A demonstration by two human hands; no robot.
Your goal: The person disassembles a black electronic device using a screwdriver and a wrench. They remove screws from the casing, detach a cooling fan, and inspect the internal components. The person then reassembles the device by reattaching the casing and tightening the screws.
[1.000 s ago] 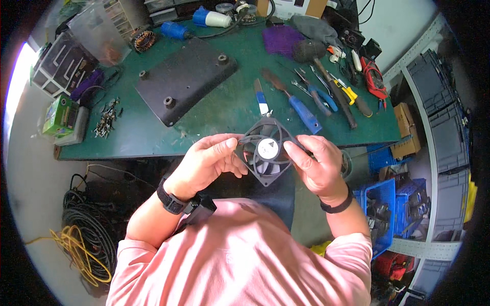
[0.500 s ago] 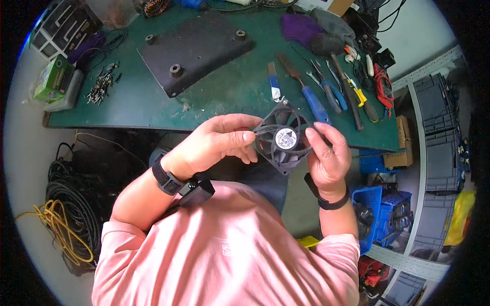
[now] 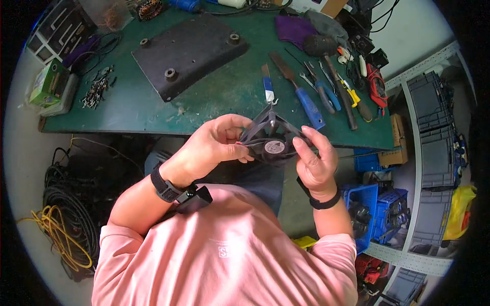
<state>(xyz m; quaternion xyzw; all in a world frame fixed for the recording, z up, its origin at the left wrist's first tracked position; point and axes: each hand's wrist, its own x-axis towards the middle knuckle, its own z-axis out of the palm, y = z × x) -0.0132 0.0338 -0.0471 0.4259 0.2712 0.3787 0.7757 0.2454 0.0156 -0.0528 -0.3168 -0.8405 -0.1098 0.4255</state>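
A black square cooling fan (image 3: 274, 147) with a pale round label on its hub is held tilted between both hands, just off the bench's front edge. My left hand (image 3: 220, 142) pinches its left side, thumb against the frame. My right hand (image 3: 317, 159) grips the opposite side with thumb and fingertips. Beyond the fan on the green workbench (image 3: 219, 97) lie a blue-and-white handled scraper (image 3: 268, 87) and a long blue-handled scraper or chisel (image 3: 308, 106). A dark metal plate (image 3: 191, 53) with round rubber-like feet rests farther back.
Pliers (image 3: 326, 97), a hammer (image 3: 344, 97) and a red meter (image 3: 376, 87) lie at the bench's right. Loose screws (image 3: 97, 91) are piled at left beside a green box (image 3: 50, 85). Blue crates (image 3: 361, 211) stand low right; coiled cables (image 3: 69, 219) lie low left.
The fan has tipped, so its face with the label shows more slanted and its frame's inner side is visible. Both hands have shifted slightly left; their hold remains.
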